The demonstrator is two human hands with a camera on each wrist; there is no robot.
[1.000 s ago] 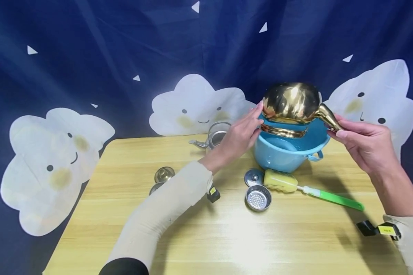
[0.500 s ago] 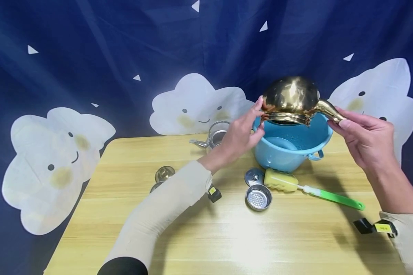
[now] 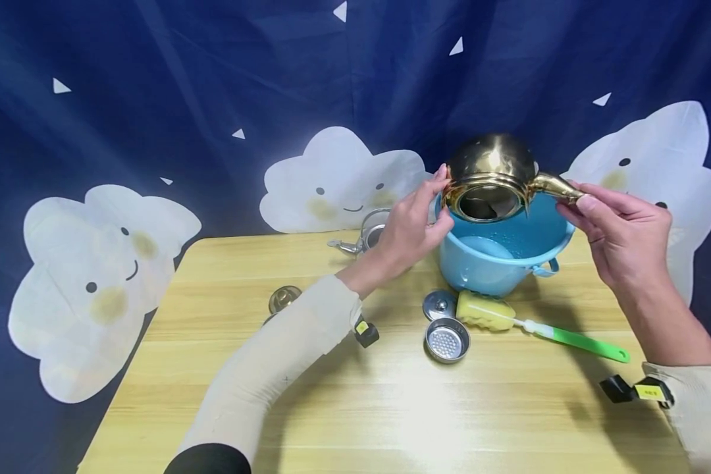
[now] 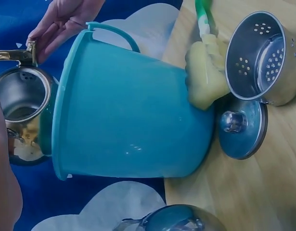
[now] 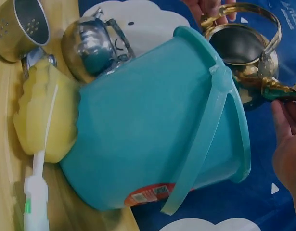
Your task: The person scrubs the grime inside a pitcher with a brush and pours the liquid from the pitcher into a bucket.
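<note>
A gold metal teapot (image 3: 492,158) is held over the light blue bucket (image 3: 486,273), tipped so that its open round mouth faces me. My left hand (image 3: 411,227) grips its left side at the rim, thumb below and fingers above. At the other side, my right hand (image 3: 628,237) pinches the spout (image 3: 557,187) between thumb and fingers. The pot's arched handle (image 5: 270,26) shows in the right wrist view. Water lies in the bottom of the bucket.
Before the bucket lie a yellow sponge brush (image 3: 484,311) with a green handle, a small silver lid (image 3: 439,305) and a perforated metal strainer (image 3: 446,341). A silver teapot (image 5: 90,48) stands left of the bucket. A gold lid (image 3: 283,298) lies beside my left forearm.
The gold teapot has tilted from mouth-down over the bucket to mouth facing me, shifting slightly left. Both hands keep their hold on it.
</note>
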